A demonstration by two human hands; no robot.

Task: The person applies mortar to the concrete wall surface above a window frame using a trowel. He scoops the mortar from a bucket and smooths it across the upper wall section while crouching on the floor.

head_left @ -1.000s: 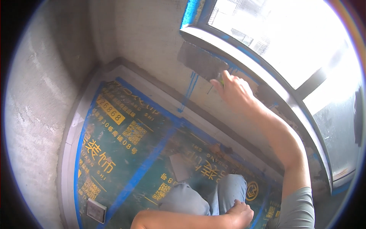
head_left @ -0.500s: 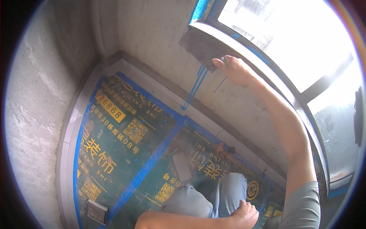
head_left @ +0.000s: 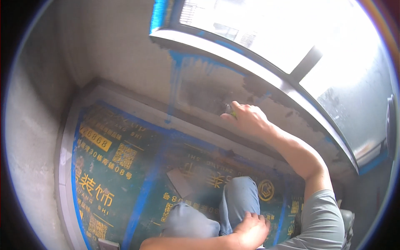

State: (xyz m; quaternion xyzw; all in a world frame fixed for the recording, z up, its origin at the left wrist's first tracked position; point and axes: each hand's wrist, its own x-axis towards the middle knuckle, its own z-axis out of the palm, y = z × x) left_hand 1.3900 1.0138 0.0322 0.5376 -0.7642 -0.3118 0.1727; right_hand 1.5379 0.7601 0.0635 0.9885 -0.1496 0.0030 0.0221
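My right hand [head_left: 248,118] is closed round the yellow-green handle [head_left: 232,112] of a flat trowel, low in front of the wall below the window. The wide grey trowel blade [head_left: 204,85] is blurred by motion, and its outline merges with the wall. Blue coating [head_left: 179,62] shows on the wall above it, with runs trailing down to the floor edge. Loosely curled on my knee, my left hand [head_left: 252,229] has nothing visible in it. Both knees of my blue-grey trousers [head_left: 239,196] show between the arms.
Green printed floor sheeting [head_left: 104,162] is joined with blue tape [head_left: 146,187]. A grey tile piece [head_left: 180,183] lies on it, and another pale square piece [head_left: 108,243] is at the lower edge. The window sill [head_left: 250,66] curves above my right arm. A bare wall [head_left: 37,137] stands at left.
The view has shifted, so the window and wall sit farther left. My right hand has moved the trowel down the wall away from the sill, uncovering blue coating. My left hand stays on the knee.
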